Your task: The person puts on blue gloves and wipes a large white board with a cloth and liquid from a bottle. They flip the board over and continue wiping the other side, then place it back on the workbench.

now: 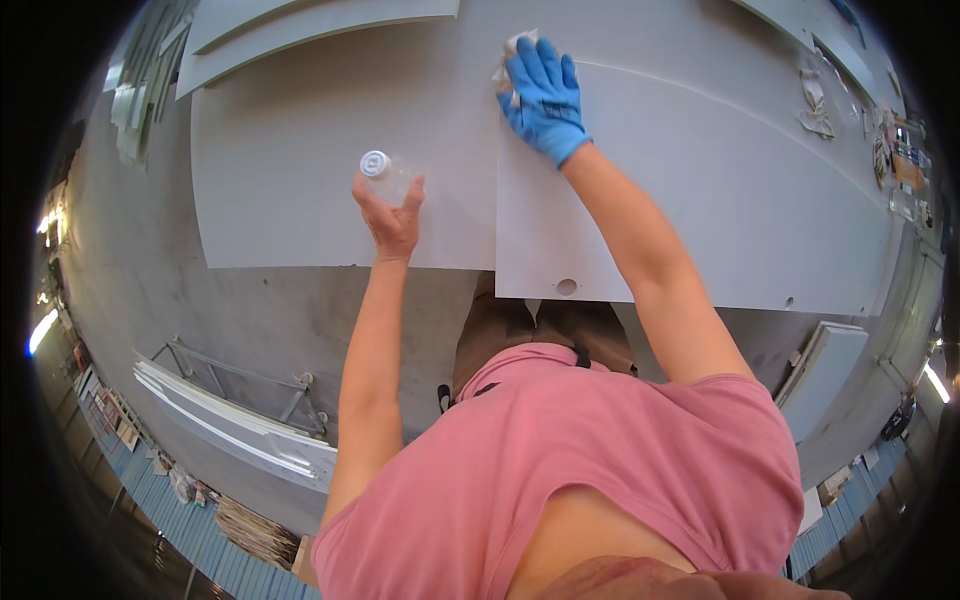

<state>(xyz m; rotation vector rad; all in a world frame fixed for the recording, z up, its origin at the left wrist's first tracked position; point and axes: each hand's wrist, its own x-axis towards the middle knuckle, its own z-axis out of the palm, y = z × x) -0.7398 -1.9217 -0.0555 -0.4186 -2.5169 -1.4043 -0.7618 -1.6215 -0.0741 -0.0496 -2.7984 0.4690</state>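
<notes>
My bare left hand (392, 225) is wrapped round a clear bottle (395, 182) with a white cap, over the white left panel (280, 190). My right hand (547, 108), in a blue glove, presses a crumpled white cloth (505, 76) down near the far left corner of the right-hand white panel (700, 200). Its fingers lie across the cloth and hide most of it. This right-hand panel overlaps the left one and has a round hole (567, 286) close to its near edge.
More white boards (320, 35) lie at the far left, raised above the panel. A crumpled white rag (815, 105) and small items lie at the far right. On the floor, a metal frame with long white strips (230, 415) stands at left; boards (825, 370) lean at right.
</notes>
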